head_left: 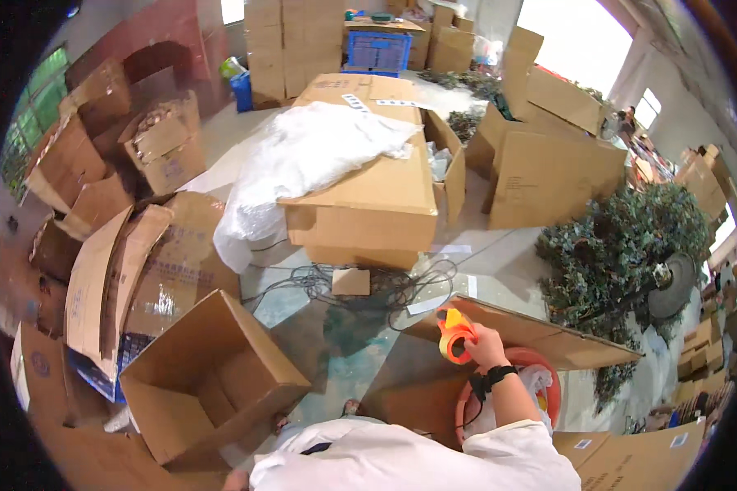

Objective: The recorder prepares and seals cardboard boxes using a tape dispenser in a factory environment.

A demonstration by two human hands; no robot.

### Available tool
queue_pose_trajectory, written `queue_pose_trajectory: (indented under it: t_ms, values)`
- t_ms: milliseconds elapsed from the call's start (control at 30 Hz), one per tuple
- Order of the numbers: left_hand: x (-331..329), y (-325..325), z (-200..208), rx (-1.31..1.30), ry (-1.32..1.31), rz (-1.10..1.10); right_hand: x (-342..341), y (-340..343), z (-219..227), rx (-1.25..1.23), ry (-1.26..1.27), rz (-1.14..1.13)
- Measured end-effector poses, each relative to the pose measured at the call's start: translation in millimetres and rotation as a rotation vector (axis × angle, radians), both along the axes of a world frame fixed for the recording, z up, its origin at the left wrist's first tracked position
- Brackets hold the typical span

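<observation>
One hand at work — right hand [487,344] clenched on an orange tape dispenser [454,334].
It hung above a flat cardboard sheet [540,331]; an open carton [209,380] stood well apart — left hand unseen.

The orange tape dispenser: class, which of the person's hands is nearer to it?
Right. The right hand grips the orange tape dispenser above the flat cardboard sheet. The left hand barely shows at the bottom edge, far away, below the open cardboard box.

Orange tape dispenser [454,334], brown open box [209,378], blue crate [378,51]
</observation>
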State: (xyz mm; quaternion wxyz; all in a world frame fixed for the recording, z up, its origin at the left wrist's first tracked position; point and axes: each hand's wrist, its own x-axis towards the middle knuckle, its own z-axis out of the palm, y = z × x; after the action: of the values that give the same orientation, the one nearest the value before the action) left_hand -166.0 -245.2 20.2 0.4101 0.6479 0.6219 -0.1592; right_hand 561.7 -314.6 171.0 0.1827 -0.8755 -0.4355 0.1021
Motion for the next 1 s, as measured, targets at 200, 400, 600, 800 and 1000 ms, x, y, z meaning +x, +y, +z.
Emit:
queue_pose_trajectory:
  t_ms: [200,400,600,800,1000]
  values:
    - [6.0,10.4,15.3,-0.076,0.054,0.133,26.2,14.9,-0.7,0.227,-0.437,0.223]
    - [49.4,61.2,25.0,-0.045,0.012,0.074,40.7,20.9,-18.2,0.241,-0.444,0.065]
    - [67.7,93.9,24.1,-0.048,-0.040,0.020,40.8,27.6,-14.5,0.075,-0.555,-0.067]
    - [43.6,116.9,2.0,-0.081,-0.089,-0.025,34.6,10.5,-11.1,-0.047,-0.523,0.047]
    - [-46.7,127.2,-83.3,-0.111,-0.316,-0.080,0.8,25.6,-18.6,-0.303,-0.443,0.158]
